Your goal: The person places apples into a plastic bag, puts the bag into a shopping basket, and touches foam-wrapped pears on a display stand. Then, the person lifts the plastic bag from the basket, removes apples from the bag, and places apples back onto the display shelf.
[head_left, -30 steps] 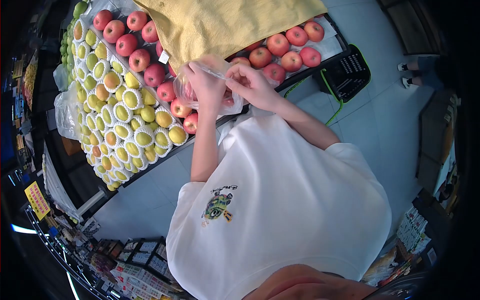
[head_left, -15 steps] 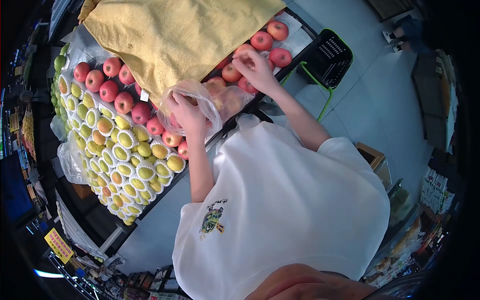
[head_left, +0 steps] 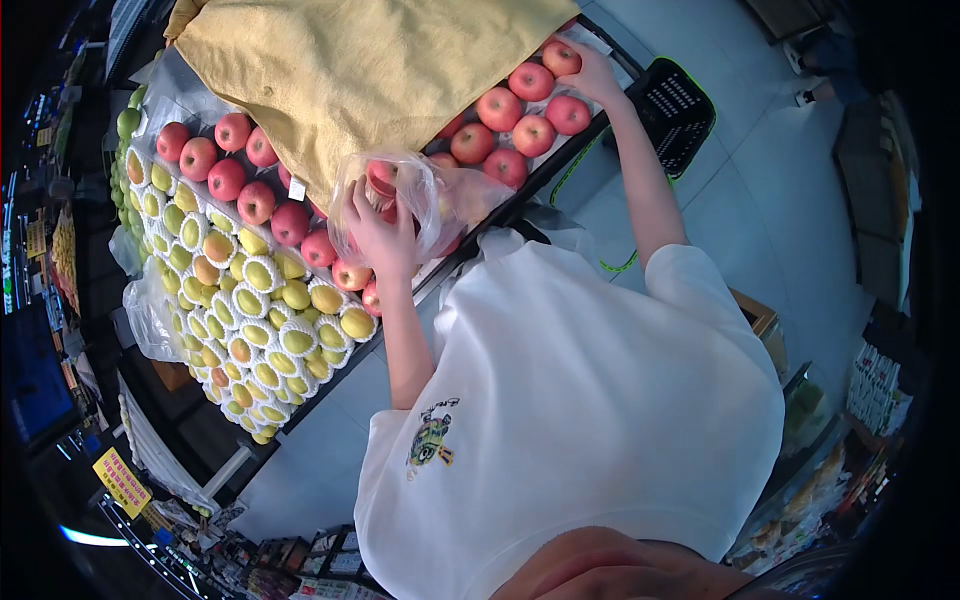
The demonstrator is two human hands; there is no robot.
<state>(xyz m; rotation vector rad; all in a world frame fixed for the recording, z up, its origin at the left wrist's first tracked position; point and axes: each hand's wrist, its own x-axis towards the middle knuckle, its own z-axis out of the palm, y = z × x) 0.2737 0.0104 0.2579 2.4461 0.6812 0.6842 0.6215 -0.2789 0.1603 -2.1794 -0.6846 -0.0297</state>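
Observation:
My left hand (head_left: pixel 382 232) holds a clear plastic bag (head_left: pixel 432 215), its fingers curled at the bag's open mouth. Red apples show inside the bag, partly blurred by the plastic. My right hand (head_left: pixel 592 76) is at the far right end of the apple rows, with its fingers and thumb around the side of a red apple (head_left: pixel 561 58). More red apples (head_left: pixel 499 109) lie next to it on the stand. A yellow cloth (head_left: pixel 330 80) covers the middle of the display.
Yellow-green fruit in white foam nets (head_left: pixel 249 301) fills the left side, beside a row of red apples (head_left: pixel 256 202). A black basket (head_left: pixel 672 115) with green trim stands right of the stand. A person's legs (head_left: pixel 835 75) show at upper right. Another plastic bag (head_left: pixel 153 315) hangs at left.
My right hand has left the bag and moved up and right to the far apples. My left hand has stayed with the bag, which now hangs wider open. The view has shifted.

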